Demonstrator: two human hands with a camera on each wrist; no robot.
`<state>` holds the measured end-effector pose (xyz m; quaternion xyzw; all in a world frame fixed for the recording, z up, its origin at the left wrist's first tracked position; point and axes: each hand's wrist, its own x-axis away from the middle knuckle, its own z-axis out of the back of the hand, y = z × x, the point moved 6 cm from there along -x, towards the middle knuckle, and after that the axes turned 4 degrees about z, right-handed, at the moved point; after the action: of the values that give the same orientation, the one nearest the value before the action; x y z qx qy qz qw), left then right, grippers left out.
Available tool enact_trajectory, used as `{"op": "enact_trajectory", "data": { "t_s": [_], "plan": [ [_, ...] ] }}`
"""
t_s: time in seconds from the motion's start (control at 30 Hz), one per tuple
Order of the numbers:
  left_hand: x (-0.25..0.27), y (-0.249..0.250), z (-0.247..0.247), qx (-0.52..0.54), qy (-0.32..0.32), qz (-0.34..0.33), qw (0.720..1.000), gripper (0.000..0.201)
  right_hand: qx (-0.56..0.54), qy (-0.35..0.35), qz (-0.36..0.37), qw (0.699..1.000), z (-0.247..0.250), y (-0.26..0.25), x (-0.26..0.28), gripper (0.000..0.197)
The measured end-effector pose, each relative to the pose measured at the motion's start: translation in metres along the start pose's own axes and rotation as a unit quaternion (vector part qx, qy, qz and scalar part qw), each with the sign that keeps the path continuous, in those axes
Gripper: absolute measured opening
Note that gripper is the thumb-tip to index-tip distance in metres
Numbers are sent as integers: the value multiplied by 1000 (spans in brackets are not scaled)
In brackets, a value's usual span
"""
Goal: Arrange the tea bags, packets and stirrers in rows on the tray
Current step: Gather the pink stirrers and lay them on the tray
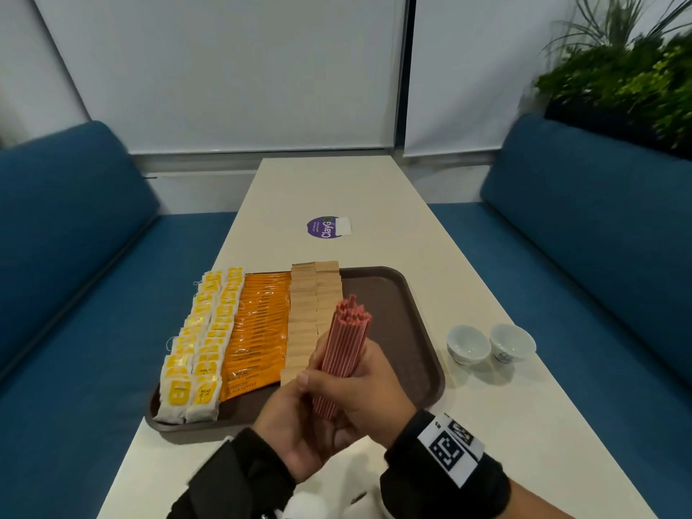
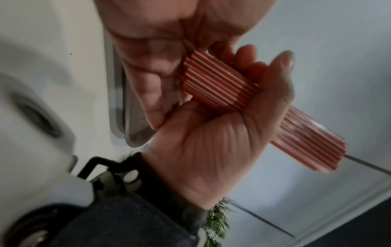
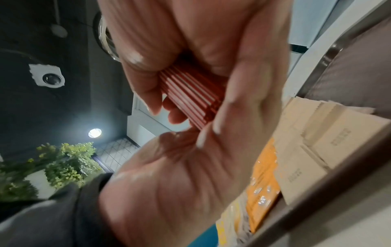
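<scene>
Both hands hold one bundle of red stirrers (image 1: 344, 350) upright over the near right part of the brown tray (image 1: 408, 324). My left hand (image 1: 299, 417) grips its lower end from the left, and my right hand (image 1: 369, 398) wraps it from the right. The bundle (image 2: 220, 83) shows between the fingers in the left wrist view and again as red stirrers (image 3: 190, 95) in the right wrist view. On the tray lie rows of yellow tea bags (image 1: 202, 342), orange coffee packets (image 1: 258, 331) and tan packets (image 1: 310, 312).
Two small white cups (image 1: 490, 344) stand on the table right of the tray. A purple sticker (image 1: 324, 227) lies farther back on the beige table (image 1: 524, 425). Blue benches flank the table, with plants (image 1: 629, 80) at the far right.
</scene>
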<state>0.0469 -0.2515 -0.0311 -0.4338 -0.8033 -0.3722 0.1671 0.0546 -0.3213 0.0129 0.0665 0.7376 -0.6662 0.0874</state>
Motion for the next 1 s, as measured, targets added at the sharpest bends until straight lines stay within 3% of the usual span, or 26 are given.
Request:
{"op": "enact_trajectory", "data": {
  "t_s": [0.17,0.4,0.6,0.7,0.77,1.0],
  "plan": [
    [-8,-8,16,20,33,42,998,40,15,19,-22,999,4,6,3,30],
    [-16,-15,20,33,35,31,998,38,89,38,-18,995,2,9,7,21],
    [-21,-13,30,14,53,38,998,38,82,48,159,983,1,-17,7,73],
    [-21,-13,30,11,37,43,998,39,185,46,238,952,-2,-23,8,49],
    [-21,-16,33,11,49,58,997,38,242,43,250,937,-3,-24,9,33],
    [-21,-21,38,39,65,100,992,36,171,69,227,956,-2,-28,11,27]
  ]
}}
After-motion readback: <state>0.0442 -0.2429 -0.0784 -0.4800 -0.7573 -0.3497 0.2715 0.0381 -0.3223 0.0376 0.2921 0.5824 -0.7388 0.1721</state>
